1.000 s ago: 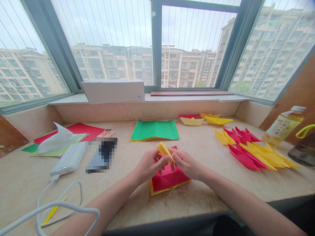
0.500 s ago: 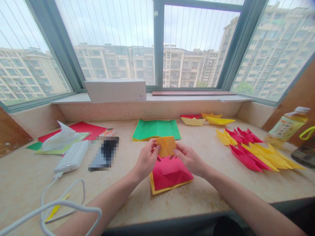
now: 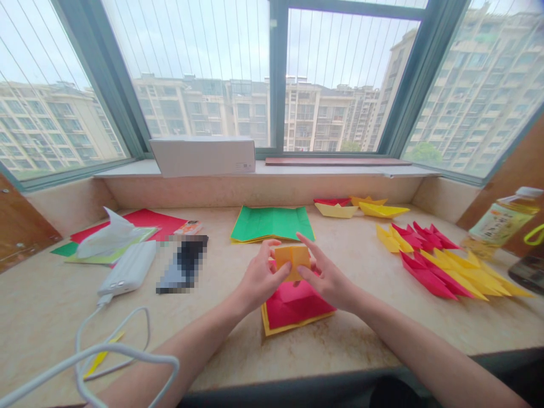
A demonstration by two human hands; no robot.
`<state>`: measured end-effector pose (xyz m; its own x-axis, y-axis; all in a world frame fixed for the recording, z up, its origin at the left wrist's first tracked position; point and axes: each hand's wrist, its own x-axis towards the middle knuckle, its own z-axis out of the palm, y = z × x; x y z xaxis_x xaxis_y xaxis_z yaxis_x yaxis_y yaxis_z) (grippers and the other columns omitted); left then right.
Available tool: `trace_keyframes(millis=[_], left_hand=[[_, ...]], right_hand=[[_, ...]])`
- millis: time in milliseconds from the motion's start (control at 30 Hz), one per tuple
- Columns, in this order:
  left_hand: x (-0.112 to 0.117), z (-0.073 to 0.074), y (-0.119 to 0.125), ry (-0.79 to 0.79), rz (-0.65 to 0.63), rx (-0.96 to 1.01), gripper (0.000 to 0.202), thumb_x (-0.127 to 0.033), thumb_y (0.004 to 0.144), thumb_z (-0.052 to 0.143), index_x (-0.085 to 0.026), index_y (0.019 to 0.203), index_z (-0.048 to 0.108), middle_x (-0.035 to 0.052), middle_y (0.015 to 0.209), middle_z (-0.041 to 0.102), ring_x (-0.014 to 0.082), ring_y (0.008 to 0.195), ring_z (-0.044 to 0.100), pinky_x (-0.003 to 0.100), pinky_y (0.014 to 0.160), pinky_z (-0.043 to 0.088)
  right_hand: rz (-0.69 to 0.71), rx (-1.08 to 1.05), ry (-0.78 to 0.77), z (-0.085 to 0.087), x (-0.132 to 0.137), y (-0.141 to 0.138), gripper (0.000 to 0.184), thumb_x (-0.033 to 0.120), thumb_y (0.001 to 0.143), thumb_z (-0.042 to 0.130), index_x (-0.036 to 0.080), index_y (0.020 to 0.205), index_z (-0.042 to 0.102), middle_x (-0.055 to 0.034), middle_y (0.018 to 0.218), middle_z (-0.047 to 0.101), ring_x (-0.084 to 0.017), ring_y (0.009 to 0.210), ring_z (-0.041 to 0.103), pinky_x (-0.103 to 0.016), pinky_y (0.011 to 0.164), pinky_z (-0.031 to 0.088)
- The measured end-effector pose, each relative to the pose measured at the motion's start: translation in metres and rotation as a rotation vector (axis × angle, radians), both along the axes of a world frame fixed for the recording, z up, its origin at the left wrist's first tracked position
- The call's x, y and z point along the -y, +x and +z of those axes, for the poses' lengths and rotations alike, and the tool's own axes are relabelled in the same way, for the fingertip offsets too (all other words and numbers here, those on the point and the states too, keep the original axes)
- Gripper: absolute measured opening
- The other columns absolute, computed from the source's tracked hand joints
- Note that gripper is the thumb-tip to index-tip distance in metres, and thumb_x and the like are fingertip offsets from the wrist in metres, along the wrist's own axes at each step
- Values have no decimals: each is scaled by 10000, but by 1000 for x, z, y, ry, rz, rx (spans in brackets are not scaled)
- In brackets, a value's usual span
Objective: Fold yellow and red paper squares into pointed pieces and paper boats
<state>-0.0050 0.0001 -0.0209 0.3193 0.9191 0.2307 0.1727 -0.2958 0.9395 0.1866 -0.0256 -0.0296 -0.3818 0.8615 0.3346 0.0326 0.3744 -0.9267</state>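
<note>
Both hands hold a small folded yellow-orange paper (image 3: 292,259) up in front of me, above the stone ledge. My left hand (image 3: 260,279) pinches its left and lower edge with thumb and fingers. My right hand (image 3: 326,276) grips its right side, the index finger stretched over the top. Beneath the hands lies a red sheet on a yellow sheet (image 3: 295,309). A creased green sheet (image 3: 272,223) lies just beyond.
Folded red and yellow paper pieces (image 3: 442,263) lie at the right, paper boats (image 3: 355,208) at the back. A bottle (image 3: 499,221) stands far right. Left are a power bank (image 3: 128,269) with white cable (image 3: 110,351), tissue (image 3: 108,237), coloured sheets. A white box (image 3: 204,156) sits on the sill.
The folded yellow paper went from edge-on to flat and facing me. Both hands shifted grip on it, and my right index finger now reaches over its top.
</note>
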Motion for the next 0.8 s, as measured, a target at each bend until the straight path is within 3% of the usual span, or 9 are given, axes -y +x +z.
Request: trace_keyframes(millis=[167, 300, 433, 600, 800], left_hand=[[2, 2, 2, 57, -3, -21, 514, -342, 857, 625, -228, 1326, 449, 53, 1013, 623, 111, 635, 625, 224, 548, 512], [3, 5, 2, 57, -4, -30, 395, -319, 875, 577, -237, 1259, 531, 41, 1008, 612, 97, 612, 597, 166, 434, 462], [2, 7, 2, 56, 9, -53, 353, -304, 888, 549, -231, 1233, 557, 30, 973, 615, 78, 562, 555, 154, 401, 457], [2, 5, 1, 20, -23, -57, 353, -332, 907, 530, -212, 1238, 552, 12, 859, 603, 83, 521, 540, 180, 399, 488], [0, 2, 0, 85, 13, -50, 360, -358, 915, 530, -226, 1248, 570, 55, 988, 658, 115, 622, 601, 197, 462, 514]], right_hand=[[-19, 22, -11, -5, -2, -1, 677, 306, 981, 513, 263, 1555, 157, -25, 905, 681, -157, 736, 671, -326, 719, 557], [-53, 8, -15, -4, -4, -1, 526, 370, 979, 513, 257, 1462, 337, -45, 974, 661, -156, 756, 662, -302, 691, 555], [-199, 73, 5, 0, -7, 2, 367, 431, 952, 550, 214, 1246, 512, -39, 959, 613, -138, 699, 620, -255, 591, 511], [-261, 124, 4, 3, -7, 5, 329, 481, 909, 601, 205, 1063, 507, 46, 755, 508, -82, 527, 466, -199, 464, 356], [-261, 90, 32, 5, -5, 4, 183, 349, 929, 551, 210, 1036, 498, 22, 792, 556, -109, 617, 517, -212, 532, 389]])
